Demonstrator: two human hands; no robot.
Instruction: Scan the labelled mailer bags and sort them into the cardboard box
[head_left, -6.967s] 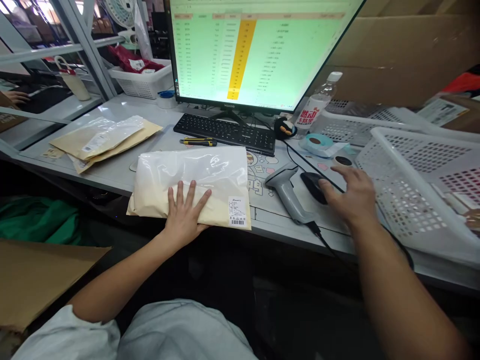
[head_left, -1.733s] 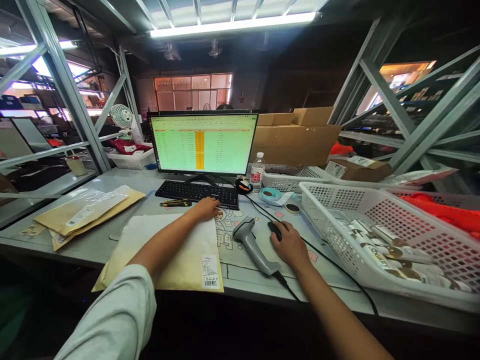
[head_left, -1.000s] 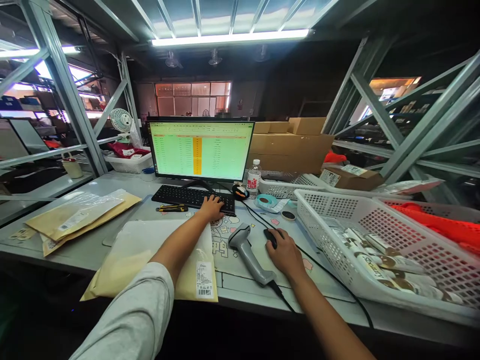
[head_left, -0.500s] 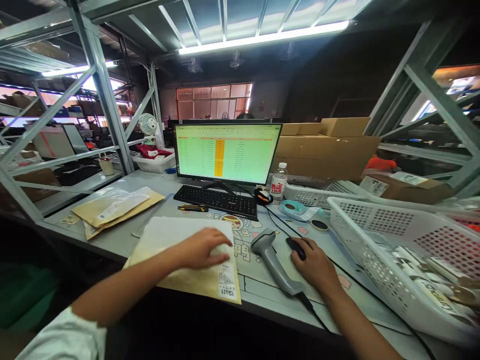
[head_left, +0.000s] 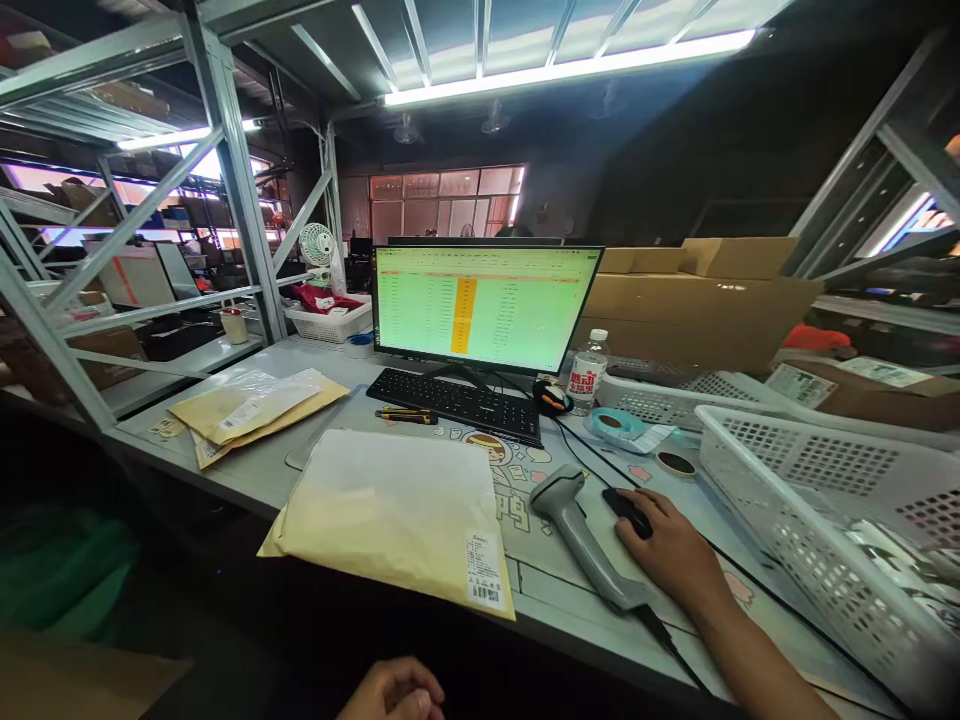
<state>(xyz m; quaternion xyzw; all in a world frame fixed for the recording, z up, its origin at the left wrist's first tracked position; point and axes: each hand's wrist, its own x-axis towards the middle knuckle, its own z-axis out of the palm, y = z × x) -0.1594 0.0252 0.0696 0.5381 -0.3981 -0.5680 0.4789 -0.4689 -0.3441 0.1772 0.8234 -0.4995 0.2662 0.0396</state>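
My right hand (head_left: 664,545) is closed over a black computer mouse (head_left: 628,513) on the desk mat. To its left lies a grey barcode scanner (head_left: 589,540) with its cable running towards me. My left hand (head_left: 401,690) is at the bottom edge, below the front of the desk. Its fingers are loosely curled together, and nothing shows in them. A padded yellow envelope (head_left: 390,510) lies flat in front of me, reaching slightly over the desk edge. A white printed label (head_left: 484,570) is on its lower right corner.
Behind the envelope stand a keyboard (head_left: 457,405) and a lit monitor (head_left: 487,310). A yellow-black cutter (head_left: 405,415) lies before the keyboard. More envelopes (head_left: 262,410) are at the left. A bottle (head_left: 587,372), a tape roll (head_left: 615,422) and a white basket (head_left: 795,500) are on the right.
My left hand has drawn back off the envelope to below the desk edge, its fingers now curled. The right hand stays on the mouse. The view has shifted slightly left.
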